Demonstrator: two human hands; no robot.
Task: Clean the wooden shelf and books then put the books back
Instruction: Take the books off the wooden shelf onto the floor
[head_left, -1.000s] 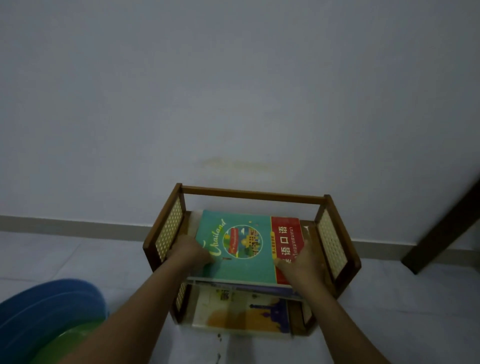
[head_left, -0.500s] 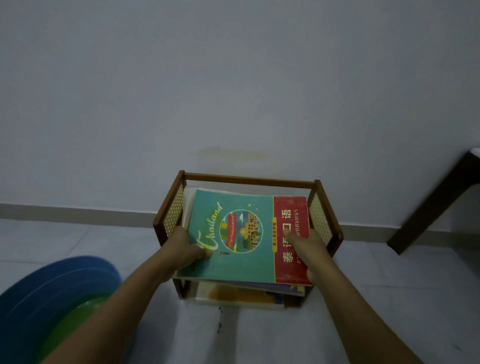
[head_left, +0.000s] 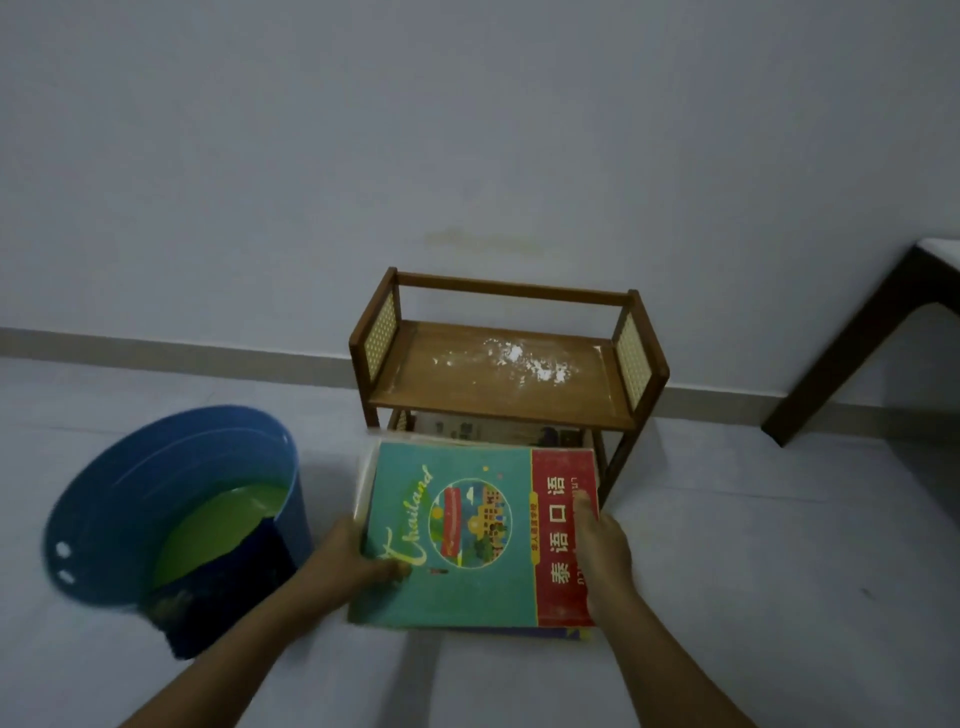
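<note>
Both hands hold a stack of books in front of the shelf.
Left hand (head_left: 349, 558) and right hand (head_left: 605, 545) grip the teal-and-red-covered book stack (head_left: 472, 535); small brown wooden shelf (head_left: 509, 376) carries white dust.

Head view, forward and downward

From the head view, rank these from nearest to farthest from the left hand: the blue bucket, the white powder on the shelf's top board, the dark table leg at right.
From the left hand, gripping the book stack's left edge:
1. Blue bucket, just to its left on the floor.
2. White powder, ahead on the wooden shelf's top board.
3. Dark table leg, far right by the wall.
</note>
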